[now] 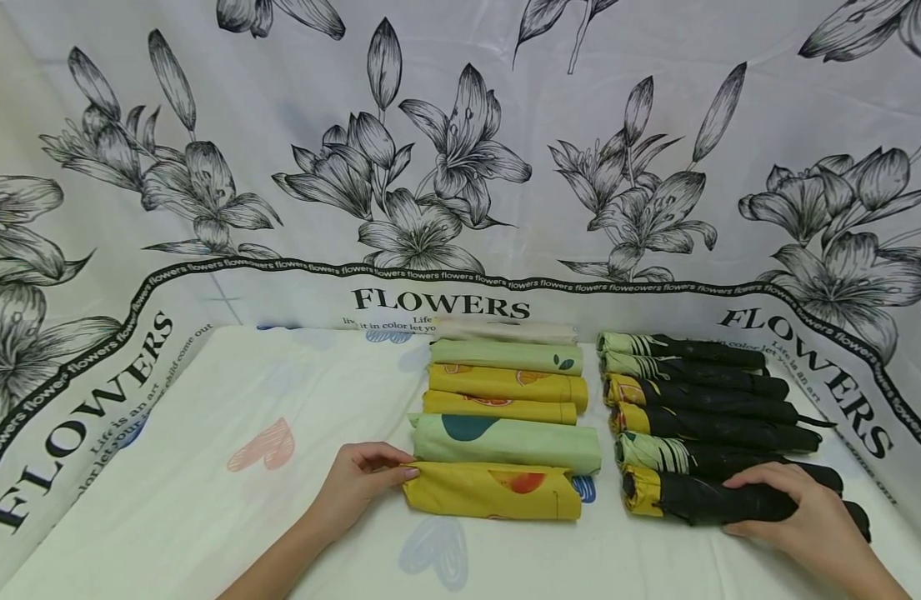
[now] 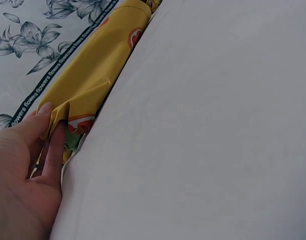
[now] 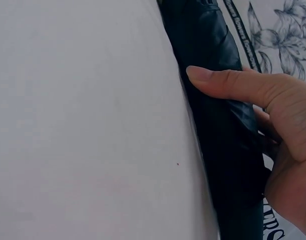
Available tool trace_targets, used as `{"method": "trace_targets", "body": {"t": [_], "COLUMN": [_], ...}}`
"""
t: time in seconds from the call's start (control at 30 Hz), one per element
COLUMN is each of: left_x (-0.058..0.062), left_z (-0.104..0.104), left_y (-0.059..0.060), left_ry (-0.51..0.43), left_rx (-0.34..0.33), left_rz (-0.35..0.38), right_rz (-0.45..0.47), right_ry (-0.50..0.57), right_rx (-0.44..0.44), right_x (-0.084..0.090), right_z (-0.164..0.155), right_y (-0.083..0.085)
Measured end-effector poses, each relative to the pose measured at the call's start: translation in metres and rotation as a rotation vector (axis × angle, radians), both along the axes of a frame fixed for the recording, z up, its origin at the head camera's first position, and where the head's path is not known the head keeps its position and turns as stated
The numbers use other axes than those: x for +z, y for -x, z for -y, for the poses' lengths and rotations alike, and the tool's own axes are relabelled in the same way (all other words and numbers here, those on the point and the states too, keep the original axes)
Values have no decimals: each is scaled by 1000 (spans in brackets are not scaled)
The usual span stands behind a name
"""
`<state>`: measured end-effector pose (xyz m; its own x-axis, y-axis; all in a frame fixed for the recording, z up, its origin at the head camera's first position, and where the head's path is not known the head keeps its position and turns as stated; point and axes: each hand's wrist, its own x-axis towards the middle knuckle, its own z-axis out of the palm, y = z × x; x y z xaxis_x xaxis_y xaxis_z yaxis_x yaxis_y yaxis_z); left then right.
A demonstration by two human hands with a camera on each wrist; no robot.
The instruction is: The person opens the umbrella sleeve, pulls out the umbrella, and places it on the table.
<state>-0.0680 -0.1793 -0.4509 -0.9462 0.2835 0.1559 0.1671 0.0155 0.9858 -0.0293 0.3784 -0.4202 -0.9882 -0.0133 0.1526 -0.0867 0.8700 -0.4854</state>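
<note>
My left hand (image 1: 366,483) pinches the left end of the nearest yellow umbrella sleeve (image 1: 468,492), which has an orange-red fruit print. In the left wrist view the thumb lies on one side of the sleeve (image 2: 87,75) and the fingers on the other. On the right, my right hand (image 1: 798,508) grips the nearest folded umbrella (image 1: 700,498), black with a yellow end. Its thumb lies across the dark fabric (image 3: 208,125) in the right wrist view. Directly behind the pinched sleeve is a light green sleeve (image 1: 535,443) with a dark green print.
More yellow sleeves (image 1: 498,382), a green one (image 1: 498,357) and a pale one (image 1: 505,332) lie in a column behind. Several folded umbrellas (image 1: 715,418) form a column to the right. A white heart-print cloth (image 1: 205,517) covers the surface; a flower-print curtain (image 1: 325,233) hangs behind.
</note>
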Motion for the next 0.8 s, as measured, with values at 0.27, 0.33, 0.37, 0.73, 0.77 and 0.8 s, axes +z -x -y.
{"method": "trace_targets", "body": {"t": [0.27,0.33,0.37,0.73,0.77,0.8], "left_x": [0,1,1,5,6,6], "left_z": [-2,-2,-2,1,1,2], "left_y": [0,0,0,0,0,0], "left_ry": [13,15,16,9,3,-4], "left_rx": [12,12,12,-9,-16,-23], "left_rz": [12,12,14,80,83,86], "right_rz": [-20,-19,-20,-67,-69,-72], "right_ry": [11,15,17,-24,-26,-35], "right_rx": [4,3,5,147,153,153], "right_x": [-2,-3,-3,-5,-4,-4], "right_z": [-2,-3,-3,-4,-4,-5], "right_y": [-3,-2,-2,4,3,3]}}
